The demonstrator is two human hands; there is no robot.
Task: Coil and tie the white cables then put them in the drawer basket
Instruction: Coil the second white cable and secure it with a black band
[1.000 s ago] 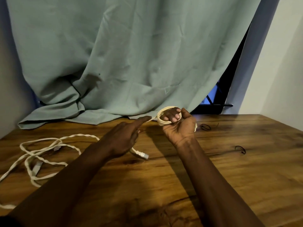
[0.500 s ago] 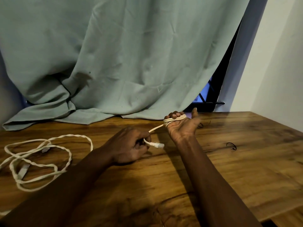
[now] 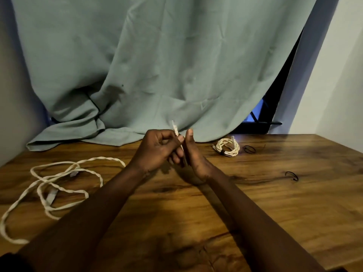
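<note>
My left hand (image 3: 157, 150) and my right hand (image 3: 194, 160) meet above the middle of the wooden table (image 3: 255, 213). My left hand pinches the end of a white cable, and its connector (image 3: 174, 127) sticks up above the fingers. The cable drops between the two hands against my right palm, whose thumb points up; the fingers there are partly hidden. A long loose white cable (image 3: 59, 183) sprawls on the table at the left and passes behind my left forearm. A small coiled white cable (image 3: 227, 149) with a dark tie lies at the back right.
Two black elastic bands lie on the table, one beside the coil (image 3: 249, 149) and one further right (image 3: 292, 175). A green curtain (image 3: 157, 75) hangs behind and spills onto the table's back edge. A white wall stands at the right. No drawer basket is in view.
The coil that was wound on my right hand now lies tied on the table at the back right. My hands have come together on another cable end, connector pointing up.
</note>
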